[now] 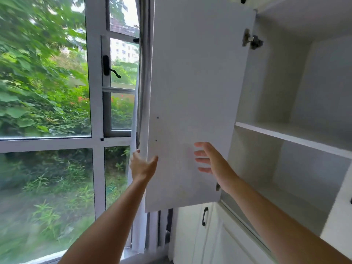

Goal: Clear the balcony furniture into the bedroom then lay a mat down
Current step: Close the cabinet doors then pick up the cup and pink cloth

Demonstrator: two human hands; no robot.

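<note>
both hands raised, fingers spread and empty: left hand (pixel 143 164) at cabinet door (pixel 192 103) edge, right hand (pixel 211 159) before it.

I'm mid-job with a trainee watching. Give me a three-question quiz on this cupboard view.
1. True or false: the cupboard door stands open.
2. Which hand is at the door's free edge? A) left hand B) right hand C) neither
3. Fill in: the shelf inside the cupboard holds ____ that can be seen.

Key
1. True: the door is swung out toward the window, and its hinge shows.
2. A: the left hand's fingers curl at the free edge; the right hand is spread open in front of the door's inner face, and contact cannot be told.
3. Nothing.
</note>
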